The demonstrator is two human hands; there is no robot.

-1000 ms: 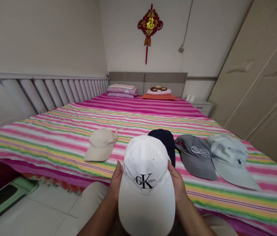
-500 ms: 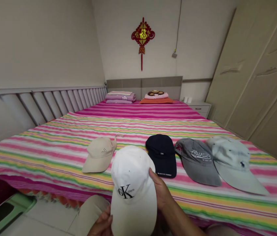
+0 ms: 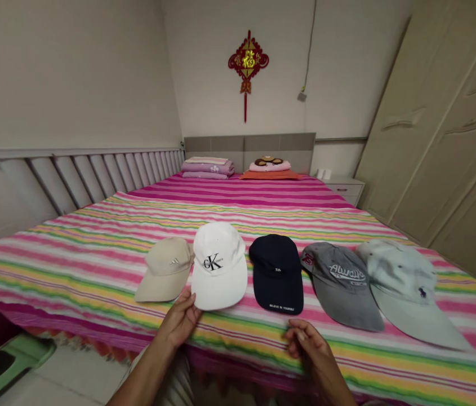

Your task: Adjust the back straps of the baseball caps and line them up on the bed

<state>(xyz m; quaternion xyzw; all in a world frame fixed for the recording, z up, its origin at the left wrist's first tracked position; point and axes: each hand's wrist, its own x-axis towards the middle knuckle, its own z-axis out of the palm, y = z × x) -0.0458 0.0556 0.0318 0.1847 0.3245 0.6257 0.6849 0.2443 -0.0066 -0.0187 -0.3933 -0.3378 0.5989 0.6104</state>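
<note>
A white baseball cap (image 3: 219, 287) with a black CK logo rests on the striped bed, between a beige cap (image 3: 164, 276) and a navy cap (image 3: 276, 270). My left hand (image 3: 181, 320) pinches the white cap's brim at its near left corner. Below the navy cap, my right hand (image 3: 309, 344) hovers with its fingers loosely curled and apart, holding nothing. To the right lie a grey cap (image 3: 343, 287) with white lettering and a pale mint cap (image 3: 415, 293), whose edges meet or overlap.
The bed (image 3: 106, 248) has a striped cover. Folded bedding (image 3: 208, 168) and a pillow stack (image 3: 269, 166) lie near the headboard (image 3: 221, 145). A radiator (image 3: 94, 175) runs along the left, a wardrobe (image 3: 432, 141) stands at right, and a green stool (image 3: 13, 361) is at lower left.
The white cap has moved forward from my hands onto the bed, between the beige and navy caps. My right hand has let go of it and moved right; my left still touches the brim.
</note>
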